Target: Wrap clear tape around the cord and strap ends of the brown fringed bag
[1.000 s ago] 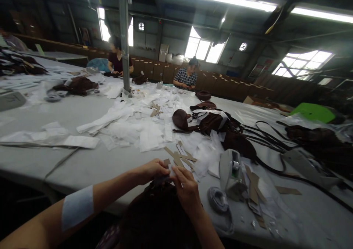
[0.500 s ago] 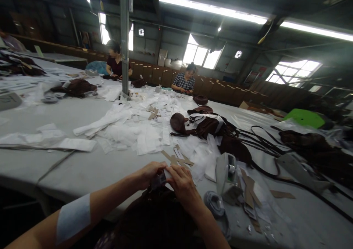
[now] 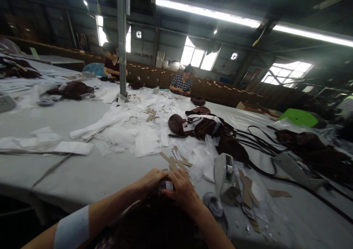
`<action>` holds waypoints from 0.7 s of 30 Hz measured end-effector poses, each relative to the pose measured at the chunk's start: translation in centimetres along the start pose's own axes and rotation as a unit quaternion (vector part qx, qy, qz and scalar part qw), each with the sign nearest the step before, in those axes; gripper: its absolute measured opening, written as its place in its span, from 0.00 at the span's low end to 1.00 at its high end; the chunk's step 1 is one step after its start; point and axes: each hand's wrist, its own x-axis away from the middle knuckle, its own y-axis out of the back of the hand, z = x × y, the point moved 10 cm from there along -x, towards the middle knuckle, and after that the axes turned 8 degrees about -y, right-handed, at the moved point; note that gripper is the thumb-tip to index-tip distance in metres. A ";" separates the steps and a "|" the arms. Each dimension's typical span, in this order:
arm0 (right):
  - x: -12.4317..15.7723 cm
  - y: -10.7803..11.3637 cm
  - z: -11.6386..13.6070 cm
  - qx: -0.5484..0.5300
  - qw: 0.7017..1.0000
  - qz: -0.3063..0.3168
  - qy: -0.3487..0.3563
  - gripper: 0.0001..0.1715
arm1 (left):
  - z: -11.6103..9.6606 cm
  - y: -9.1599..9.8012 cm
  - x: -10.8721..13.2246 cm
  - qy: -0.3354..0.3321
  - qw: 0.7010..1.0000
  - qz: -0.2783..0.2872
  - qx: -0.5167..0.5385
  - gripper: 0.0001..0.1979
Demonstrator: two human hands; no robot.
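At the table's near edge, my left hand and my right hand meet with bent fingers. Between them shows a small white wrapping piece, pinched by both hands at the top of a dark brown bag. The bag lies close against my body, and its lower part is lost in shadow. The fingertips partly hide what the wrapping goes around. Just beyond my hands lie brown card strips. A grey tape dispenser stands to the right of my right hand, with a coiled grey strip beside it.
White paper sheets are heaped across the table. Brown bags with long straps lie at the right. A metal post rises from the table. Two people work at the far side. A green chair back stands farther right.
My right hand's fingers have folded down over the white wrapping piece, and both hands have drawn closer together. The view has shifted slightly.
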 end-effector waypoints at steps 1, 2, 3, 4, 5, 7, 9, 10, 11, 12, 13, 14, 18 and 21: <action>0.2 0.2 0.2 0.003 1.000 -0.002 0.004 0.17 | -0.1 -0.3 0.3 0.004 1.000 0.019 0.000 0.17; 0.4 0.2 0.3 0.002 1.000 0.000 0.005 0.17 | -0.2 -0.6 0.7 0.007 0.999 0.043 0.002 0.15; 0.6 0.3 0.3 -0.008 1.000 0.004 0.005 0.18 | -0.3 -1.0 1.0 0.010 0.998 0.065 0.005 0.15; 0.8 0.3 0.2 -0.028 1.000 0.009 0.002 0.18 | -0.4 -1.3 1.3 0.012 0.996 0.084 0.011 0.15; 1.1 0.3 0.0 -0.053 0.999 0.011 -0.006 0.19 | -0.5 -1.5 1.5 0.012 0.995 0.098 0.021 0.16; 1.8 0.5 -1.1 -0.111 0.993 -0.003 -0.043 0.33 | -0.8 -1.4 1.7 0.002 0.993 0.106 0.055 0.18; 2.7 0.7 -2.6 -0.167 0.980 -0.025 -0.108 0.50 | -0.9 -1.1 1.8 -0.008 0.990 0.100 0.100 0.19; 3.2 0.7 -3.2 -0.193 0.970 -0.030 -0.144 0.53 | -0.8 -1.0 1.9 -0.009 0.987 0.100 0.124 0.19; 3.6 0.5 -3.7 -0.219 0.960 -0.028 -0.175 0.51 | -0.6 -1.0 2.0 -0.005 0.984 0.103 0.145 0.19; 3.9 0.2 -3.8 -0.243 0.949 -0.020 -0.199 0.45 | -0.3 -1.0 2.1 0.004 0.981 0.107 0.164 0.19; 4.1 0.0 -3.8 -0.264 0.940 -0.011 -0.216 0.37 | 0.1 -1.1 2.2 0.015 0.978 0.111 0.179 0.19; 4.1 -0.1 -3.7 -0.283 0.932 -0.003 -0.228 0.30 | 0.4 -1.2 2.3 0.025 0.975 0.114 0.190 0.18; 3.4 -0.1 -3.2 -0.367 0.895 0.021 -0.250 0.18 | 1.1 -1.8 2.3 0.048 0.968 0.122 0.214 0.18; 3.0 -0.4 -3.2 -0.439 0.859 0.053 -0.260 0.18 | 1.0 -2.2 2.0 0.046 0.964 0.128 0.228 0.18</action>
